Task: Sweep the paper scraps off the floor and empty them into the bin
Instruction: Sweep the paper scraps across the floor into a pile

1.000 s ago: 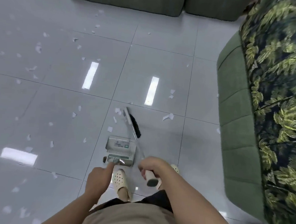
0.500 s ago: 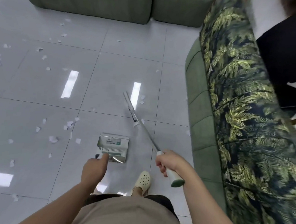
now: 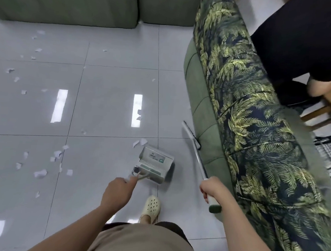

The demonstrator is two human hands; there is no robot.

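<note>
My left hand (image 3: 117, 192) grips the handle of a grey dustpan (image 3: 155, 164) that sits on the tiled floor just ahead of my foot. My right hand (image 3: 212, 189) grips the white-and-green handle of a broom (image 3: 195, 149). The broom's black head lies against the base of the green sofa (image 3: 204, 112). White paper scraps (image 3: 40, 173) lie scattered over the floor to the left, and two scraps (image 3: 140, 142) lie just beyond the dustpan's mouth. No bin shows in this view.
The leaf-patterned sofa back (image 3: 249, 115) runs along my right side. A second green sofa (image 3: 67, 2) lines the far wall. Another person in black (image 3: 304, 37) sits behind the sofa near a wooden chair (image 3: 328, 109). My foot in a cream clog (image 3: 151, 205) stands behind the dustpan.
The broom head has swung right, from beside the dustpan to the sofa's base. The dustpan has turned and shifted right. My view has panned right, bringing in more of the sofa and the other person.
</note>
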